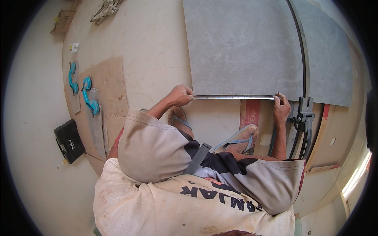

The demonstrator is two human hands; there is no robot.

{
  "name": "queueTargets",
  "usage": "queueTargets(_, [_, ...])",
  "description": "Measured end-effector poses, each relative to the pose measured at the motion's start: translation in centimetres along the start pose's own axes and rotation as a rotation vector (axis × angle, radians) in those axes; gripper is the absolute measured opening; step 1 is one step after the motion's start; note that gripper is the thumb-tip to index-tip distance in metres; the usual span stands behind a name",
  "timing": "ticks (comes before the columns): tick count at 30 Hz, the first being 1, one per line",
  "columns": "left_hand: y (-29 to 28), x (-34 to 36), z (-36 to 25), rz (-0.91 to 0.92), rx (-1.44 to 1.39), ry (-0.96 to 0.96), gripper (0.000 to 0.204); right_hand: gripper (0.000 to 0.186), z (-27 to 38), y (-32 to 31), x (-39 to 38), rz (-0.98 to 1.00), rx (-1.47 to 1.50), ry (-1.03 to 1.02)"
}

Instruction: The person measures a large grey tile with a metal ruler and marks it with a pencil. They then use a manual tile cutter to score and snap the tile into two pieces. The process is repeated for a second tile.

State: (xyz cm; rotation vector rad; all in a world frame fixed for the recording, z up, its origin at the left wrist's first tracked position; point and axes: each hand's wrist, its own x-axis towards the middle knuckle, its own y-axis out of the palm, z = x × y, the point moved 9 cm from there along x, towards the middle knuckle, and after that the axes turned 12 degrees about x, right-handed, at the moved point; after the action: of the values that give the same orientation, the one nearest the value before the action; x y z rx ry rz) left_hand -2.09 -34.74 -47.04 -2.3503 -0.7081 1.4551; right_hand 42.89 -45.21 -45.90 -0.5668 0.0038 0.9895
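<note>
We hold one strip [234,97] along the near edge of the slab [244,47]: left hand [181,95] closed at one end, right hand [281,108] pinching the other. Two suction lifters [93,107] lie leftward.

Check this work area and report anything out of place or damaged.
A pale cloth lies crumpled on the floor at the picture's top, as if dropped there, and the brown sheet at left looks scuffed. I see no spill, and no clear damage to the grey slab.
</note>
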Motion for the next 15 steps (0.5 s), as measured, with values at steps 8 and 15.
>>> queueTargets(8, [-0.3,0.5,-0.2,-0.012,0.052,0.004,0.017,0.026,-1.4,-1.3,-0.3,-0.044,0.029,-0.069])
queueTargets(15, [-0.1,0.0,0.0,0.013,0.004,-0.075,0.02,0.023,0.9,-2.7,-2.0,-0.097,-0.096,-0.163])
